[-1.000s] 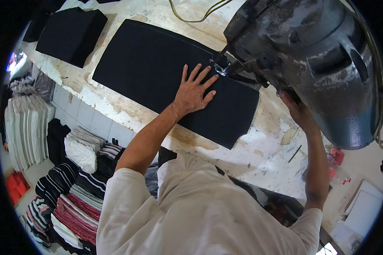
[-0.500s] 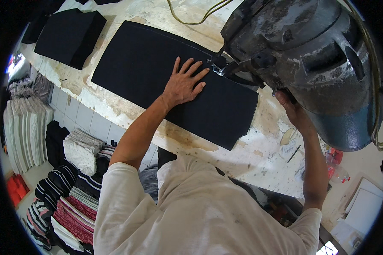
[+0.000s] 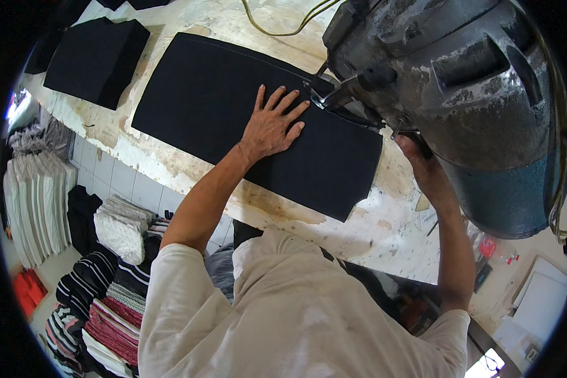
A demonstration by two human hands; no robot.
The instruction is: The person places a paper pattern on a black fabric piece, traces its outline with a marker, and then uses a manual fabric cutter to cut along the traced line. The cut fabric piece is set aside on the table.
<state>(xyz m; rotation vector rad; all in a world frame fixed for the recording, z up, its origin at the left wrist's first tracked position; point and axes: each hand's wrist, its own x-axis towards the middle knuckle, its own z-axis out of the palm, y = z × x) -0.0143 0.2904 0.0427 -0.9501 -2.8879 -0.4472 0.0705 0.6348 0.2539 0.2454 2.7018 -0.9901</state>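
Note:
A wide piece of black fabric (image 3: 195,94), perhaps a stack of layers, lies on the worn white table (image 3: 384,246). A thin pale line runs near its far edge. My left hand (image 3: 272,126) rests palm down on the fabric with its fingers spread. At the upper right stands a big grey-black fabric cutting machine (image 3: 447,82), its small metal foot at the fabric's far edge, just beyond my left fingertips. My right hand (image 3: 425,169) is closed round a handle low on the machine's near side; the machine hides part of its fingers.
A block of black cut pieces (image 3: 91,63) sits at the far left of the table. A yellowish cable (image 3: 268,30) loops behind the fabric. Folded striped textiles (image 3: 110,315) and white bundles (image 3: 38,201) are down on the left. A clear plastic bottle (image 3: 503,253) lies at the right.
The cutting machine has moved slightly left and nearer along the fabric's far edge, my right hand going with it. My left hand stays in place.

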